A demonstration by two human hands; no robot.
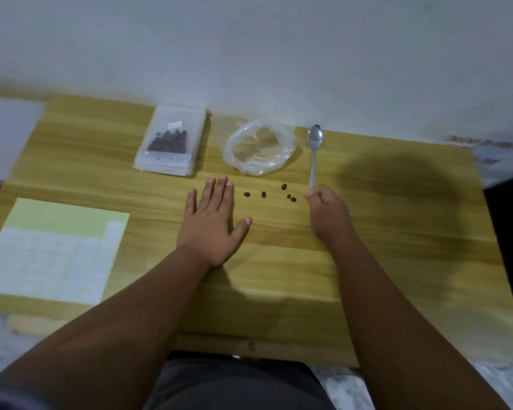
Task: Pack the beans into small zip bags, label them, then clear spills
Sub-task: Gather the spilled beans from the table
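Meanwhile, the left hand (212, 220) lay flat and spread on the wooden table (397, 232), the curled right hand (328, 211) pinched the metal spoon (314, 152), five spilled brown beans (263, 194) between them.

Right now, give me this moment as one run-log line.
phase: clearing spills | left hand: flat on table | right hand: at spoon handle end | loose beans: between hands | filled zip bag: labelled
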